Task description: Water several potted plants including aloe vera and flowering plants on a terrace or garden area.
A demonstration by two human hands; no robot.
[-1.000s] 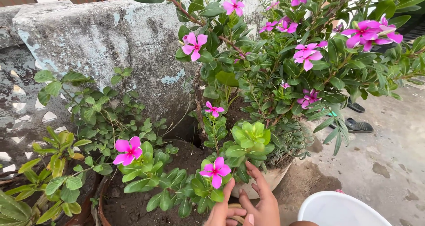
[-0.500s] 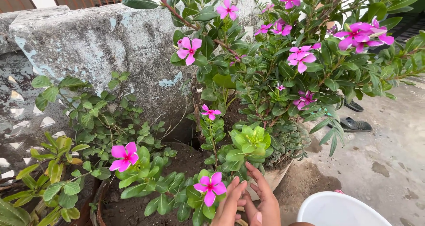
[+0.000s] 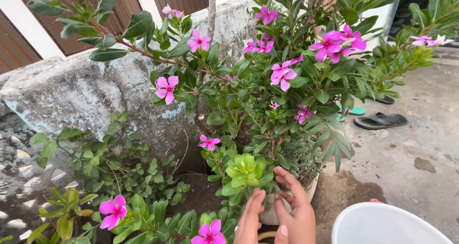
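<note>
Hands: left (image 3: 249, 218) & right (image 3: 294, 210), fingers spread wide, cupping pale pot (image 3: 270, 214) btwn them.

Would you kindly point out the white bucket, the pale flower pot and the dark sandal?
white bucket (image 3: 382, 214): head view, on its near rim.
pale flower pot (image 3: 269, 214): head view, on its side wall.
dark sandal (image 3: 380, 121): head view, on its strap.
</note>
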